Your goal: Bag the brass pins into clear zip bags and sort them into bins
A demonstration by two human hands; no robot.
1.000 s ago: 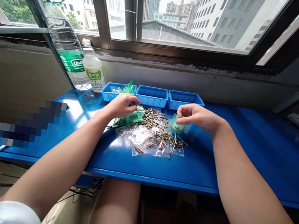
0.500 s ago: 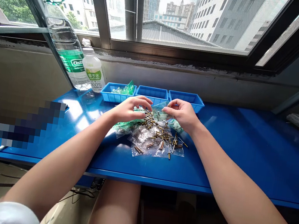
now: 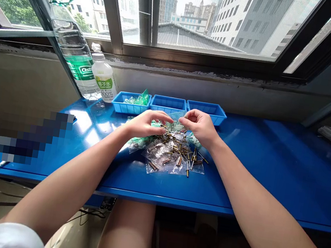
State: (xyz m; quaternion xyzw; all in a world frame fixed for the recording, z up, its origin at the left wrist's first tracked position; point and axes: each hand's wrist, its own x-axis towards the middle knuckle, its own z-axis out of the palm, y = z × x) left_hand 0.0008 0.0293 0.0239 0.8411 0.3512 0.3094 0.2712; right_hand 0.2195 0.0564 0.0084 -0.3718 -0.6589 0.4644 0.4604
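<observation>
My right hand pinches a small clear plastic bag between thumb and fingers, holding it over the pile. My left hand hovers at the bag's left side, its fingers and thumb apart; whether a fingertip touches the bag is hard to see. Below both hands lies a heap of small brass-and-silver metal pins that look like blind rivets. Some lie on a crumpled clear plastic bag. Green-tinted plastic packets are partly covered by my left hand.
Three blue bins stand at the back: the left bin holds green plastic, beside the middle bin and right bin. A large water bottle and a smaller white bottle stand at the left on the blue table.
My left hand has moved a little to the right, closer to the bag in my right hand. My right hand has shifted only slightly left.
</observation>
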